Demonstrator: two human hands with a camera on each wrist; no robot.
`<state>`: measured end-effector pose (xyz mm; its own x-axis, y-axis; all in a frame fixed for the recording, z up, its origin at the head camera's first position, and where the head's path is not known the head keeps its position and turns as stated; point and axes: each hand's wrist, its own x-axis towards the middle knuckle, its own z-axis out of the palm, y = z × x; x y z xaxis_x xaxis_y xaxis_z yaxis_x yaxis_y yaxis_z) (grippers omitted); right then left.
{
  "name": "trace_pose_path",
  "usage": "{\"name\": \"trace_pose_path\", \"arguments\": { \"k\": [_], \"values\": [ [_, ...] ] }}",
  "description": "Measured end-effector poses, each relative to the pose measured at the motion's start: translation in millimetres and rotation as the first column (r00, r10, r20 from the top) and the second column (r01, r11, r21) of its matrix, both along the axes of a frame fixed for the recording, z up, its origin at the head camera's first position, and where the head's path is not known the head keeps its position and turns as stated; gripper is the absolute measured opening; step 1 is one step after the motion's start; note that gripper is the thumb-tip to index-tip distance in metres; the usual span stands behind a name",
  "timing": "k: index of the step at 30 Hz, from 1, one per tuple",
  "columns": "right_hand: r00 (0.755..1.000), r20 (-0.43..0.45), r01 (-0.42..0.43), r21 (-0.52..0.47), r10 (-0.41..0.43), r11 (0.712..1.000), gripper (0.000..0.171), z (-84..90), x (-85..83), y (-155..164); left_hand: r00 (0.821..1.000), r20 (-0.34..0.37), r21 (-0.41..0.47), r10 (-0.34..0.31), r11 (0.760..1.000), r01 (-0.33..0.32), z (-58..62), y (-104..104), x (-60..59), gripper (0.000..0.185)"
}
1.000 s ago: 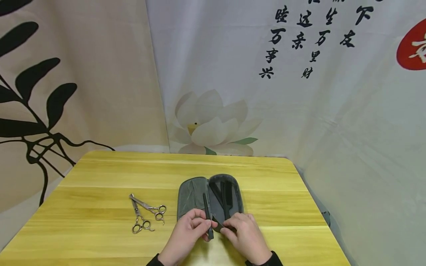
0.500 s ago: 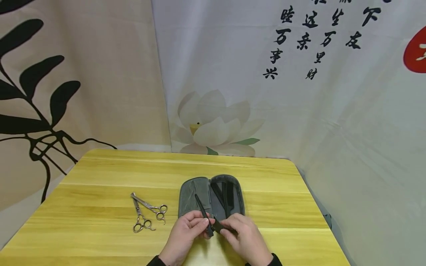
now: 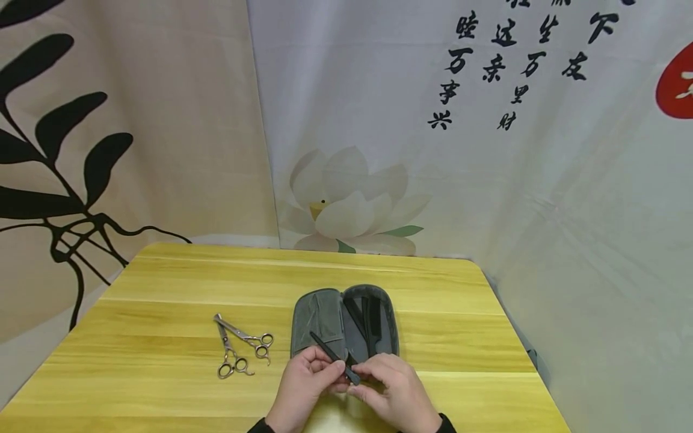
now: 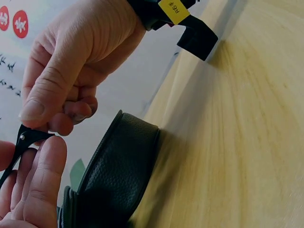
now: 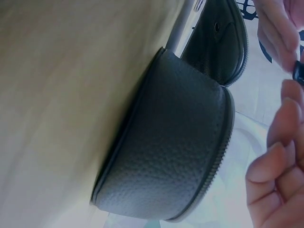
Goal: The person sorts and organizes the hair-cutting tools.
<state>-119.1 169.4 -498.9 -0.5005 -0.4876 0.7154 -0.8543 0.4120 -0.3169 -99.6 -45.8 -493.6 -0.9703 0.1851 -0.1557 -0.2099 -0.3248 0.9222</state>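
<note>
A slim black folding razor point(image 3: 326, 347) slants between both hands, just in front of an unzipped grey case point(image 3: 304, 322). My left hand point(image 3: 303, 382) pinches its long handle between thumb and fingers. At the near end, my right hand point(image 3: 399, 385) holds the razor with thumb and fingertips. The left wrist view shows a small metal pin on the black razor point(image 4: 23, 141), with the right thumb on its end. How far it is folded is hidden by the fingers. The black comb point(image 3: 375, 319) and another slim dark tool point(image 3: 354, 317) lie in the case's right half.
Two pairs of silver scissors, one upright point(image 3: 224, 349) and one slanting point(image 3: 246, 337), lie with tips together on the yellow wooden table point(image 3: 162, 337) left of the case. A printed cloth point(image 3: 357, 78) hangs behind the table.
The razor's handle has swung from nearly upright to a leftward slant. My right hand's fingers have shifted onto the razor's near end, closer to the left hand. Case and scissors stay put.
</note>
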Motion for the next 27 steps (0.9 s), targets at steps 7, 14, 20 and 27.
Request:
{"name": "trace_pose_path", "arguments": {
  "k": [7, 14, 20, 27],
  "values": [
    [1.0, -0.019, 0.004, -0.018, -0.004, 1.0, 0.022, -2.2, -0.2, -1.5, 1.0, -0.007, 0.009, 0.008, 1.0, -0.008, -2.5, 2.1, 0.5, 0.023],
    [0.999, -0.045, 0.02, -0.026, -0.021, 0.999, 0.011, -2.6, -0.7, -3.3, 1.0, -0.025, 0.017, -0.014, 1.0, 0.014, -5.2, 1.6, 0.4, 0.043],
    [0.999, -0.021, 0.04, -0.013, -0.04, 0.999, 0.009, -2.3, 0.2, -3.4, 0.999, -0.031, -0.009, -0.018, 1.0, 0.018, -6.3, 0.9, -0.2, 0.047],
    [0.996, -0.045, 0.075, -0.016, -0.076, 0.997, 0.014, -1.7, -0.6, -3.1, 0.999, -0.041, -0.04, 0.003, 0.999, -0.004, -5.7, 0.5, 1.2, 0.045]
  ]
}}
